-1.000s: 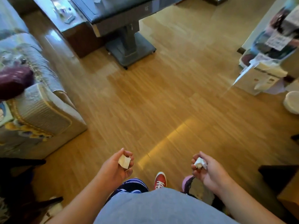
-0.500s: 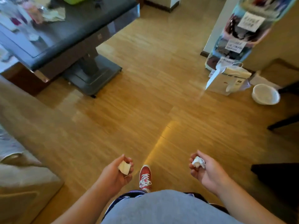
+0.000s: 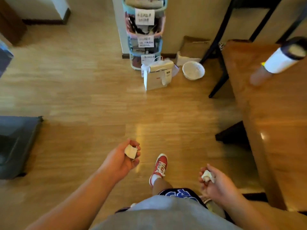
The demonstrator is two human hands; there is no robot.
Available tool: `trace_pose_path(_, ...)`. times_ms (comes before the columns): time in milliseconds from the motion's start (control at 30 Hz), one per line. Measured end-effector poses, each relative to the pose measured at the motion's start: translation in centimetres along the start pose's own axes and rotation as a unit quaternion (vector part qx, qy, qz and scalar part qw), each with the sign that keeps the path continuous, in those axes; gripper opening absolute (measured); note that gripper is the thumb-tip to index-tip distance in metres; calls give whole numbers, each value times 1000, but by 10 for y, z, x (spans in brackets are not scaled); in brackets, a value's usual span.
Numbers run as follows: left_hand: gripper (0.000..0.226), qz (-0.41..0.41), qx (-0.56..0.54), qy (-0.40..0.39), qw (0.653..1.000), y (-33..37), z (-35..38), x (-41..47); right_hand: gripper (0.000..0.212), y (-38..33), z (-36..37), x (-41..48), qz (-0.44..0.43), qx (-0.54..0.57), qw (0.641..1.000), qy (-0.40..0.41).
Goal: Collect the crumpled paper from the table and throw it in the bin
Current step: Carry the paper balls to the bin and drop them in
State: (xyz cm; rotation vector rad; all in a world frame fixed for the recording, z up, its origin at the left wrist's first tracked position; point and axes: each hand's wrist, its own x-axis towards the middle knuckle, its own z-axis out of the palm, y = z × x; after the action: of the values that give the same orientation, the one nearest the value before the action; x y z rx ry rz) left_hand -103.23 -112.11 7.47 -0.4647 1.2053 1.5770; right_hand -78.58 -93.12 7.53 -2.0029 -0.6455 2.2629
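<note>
My left hand [image 3: 122, 157] is shut on a cream crumpled paper [image 3: 130, 151], held palm up over the wooden floor. My right hand [image 3: 216, 184] is lower and to the right, shut on a smaller white crumpled paper [image 3: 206, 175]. A white mesh bin [image 3: 193, 70] stands on the floor far ahead and to the right, near the wall, well out of reach of both hands.
A white paper bag [image 3: 157, 77] stands left of the bin, in front of a stacked basket rack [image 3: 144, 32]. A wooden table [image 3: 272, 123] with a white bottle [image 3: 282, 58] fills the right side. Black legs [image 3: 219, 63] stand beside the bin. Dark furniture [image 3: 15, 143] sits at left.
The view has swung to the right: the dark table and sofa have slid out to the left, and the bin and paper bag now lie ahead. Both hands still hold their papers.
</note>
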Motion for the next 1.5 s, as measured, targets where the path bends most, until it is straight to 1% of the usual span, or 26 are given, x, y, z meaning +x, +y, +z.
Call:
trace_pose_path(133,33,-20,17,4,1000,34,51,48,27,-57,11,30,4,31,999,8)
trace_pose_path(300,34,-39,30,24,998,70,87,88,27,-137,45,52,-16,39,999,-12)
trace_pose_path(433,34,-48,42,42,997,98,104,116,28,-197,79,66,-51,30,997,-53)
trace_pose_path(600,32,-70,67,43,994,143,133,165,30,-268,121,92,-73,56,993,-80)
trace_pose_path(733,31,-78,93,30,992,188,170,221,30,-318,146,115,-77,78,991,-74)
trace_pose_path(833,29,-88,135,5,987,225,213,265,32,-353,152,126,-80,110,990,-41)
trace_pose_path(933,30,-101,197,-36,975,255,265,302,33,-379,144,131,-93,151,984,1)
trace_pose_path(1100,29,-125,315,-99,936,275,370,348,31,-391,107,130,-89,248,963,61)
trace_pose_path(1233,28,-149,364,-159,906,254,456,377,27,-380,66,133,-85,337,932,106)
trace_pose_path(1333,33,-158,380,-191,891,229,518,390,27,-377,38,141,-66,385,911,134)
trace_pose_path(1500,35,-160,405,-228,871,191,603,398,29,-408,-4,156,-57,424,894,129)
